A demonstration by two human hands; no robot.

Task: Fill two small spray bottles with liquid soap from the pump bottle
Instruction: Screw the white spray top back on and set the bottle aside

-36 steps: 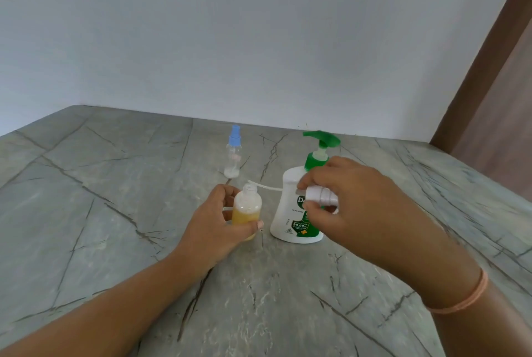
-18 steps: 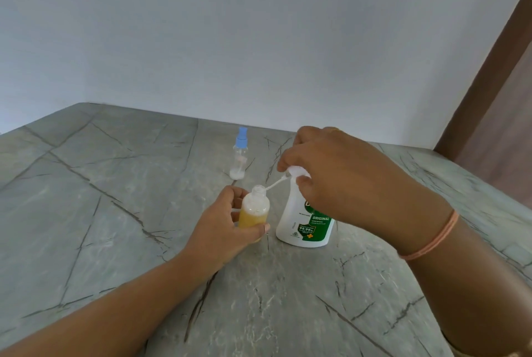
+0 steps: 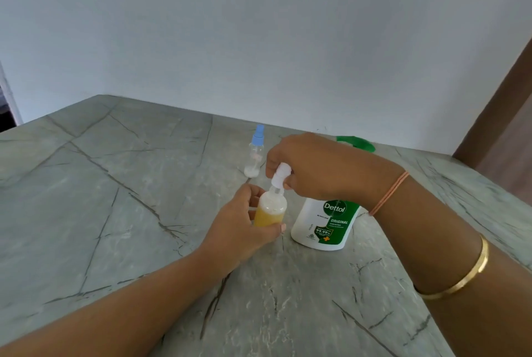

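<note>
Count: two small spray bottles, one pump bottle, two hands.

- Left hand [image 3: 239, 230] has its fingers and thumb curled round the small clear plastic bottle of yellow liquid [image 3: 270, 211]. The bottle is upright and low over the grey veined stone tabletop [image 3: 115, 212]. Its base is hidden, and there is pale foam above the liquid.
- Right hand [image 3: 313, 169] pinches one white plastic spray cap [image 3: 279, 176] at that bottle's neck, slightly tilted. Cannot tell whether it is seated.
- White pump bottle with green label and green pump head [image 3: 322, 227] stands just right of it, partly behind the right wrist.
- Second small clear bottle with blue spray cap [image 3: 254, 155] stands upright farther back, apart from the others, with a little white at its bottom.
- Right forearm carries one orange thread band [image 3: 388, 194] and one gold bangle [image 3: 460, 276].
</note>
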